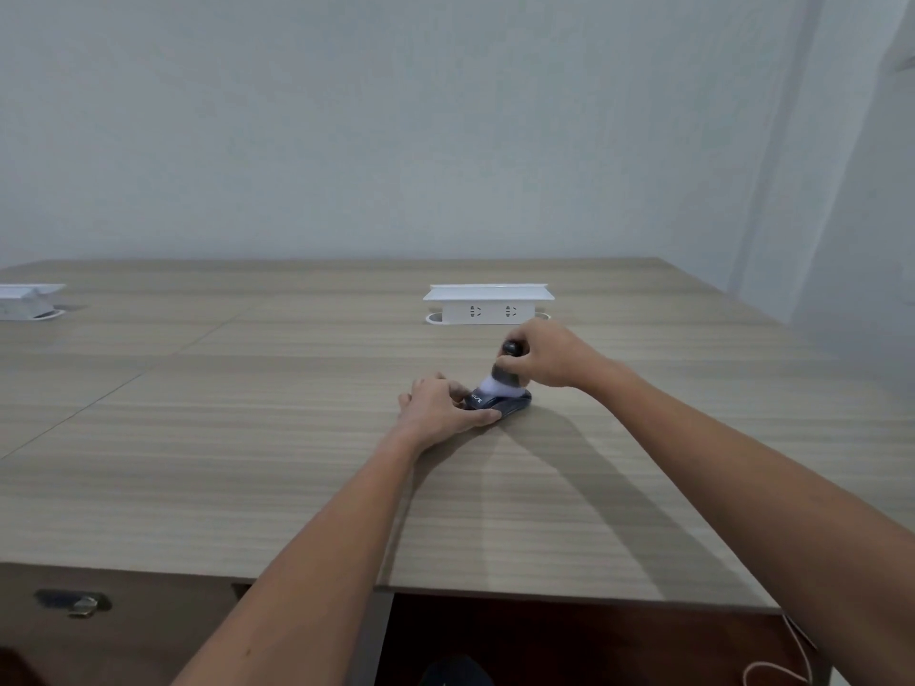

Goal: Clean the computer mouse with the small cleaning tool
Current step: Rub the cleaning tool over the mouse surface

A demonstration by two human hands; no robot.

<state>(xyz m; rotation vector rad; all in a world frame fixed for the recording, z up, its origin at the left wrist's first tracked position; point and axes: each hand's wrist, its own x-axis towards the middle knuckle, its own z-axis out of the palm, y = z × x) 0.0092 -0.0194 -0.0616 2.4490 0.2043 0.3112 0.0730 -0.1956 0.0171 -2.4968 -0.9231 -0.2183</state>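
Left hand: you're pinning the mouse down by its sides.
Right hand: clenched round the brush, bristles touching the mouse.

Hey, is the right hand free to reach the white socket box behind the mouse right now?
Probably yes for reach: the socket box sits just beyond the right hand with bare table between. But that hand is gripping the cleaning brush on the mouse, so it isn't free.

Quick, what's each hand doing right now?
Left hand: closed on the dark computer mouse, pinning it to the wooden table.
Right hand: closed on the small white-bristled, dark-handled cleaning brush.
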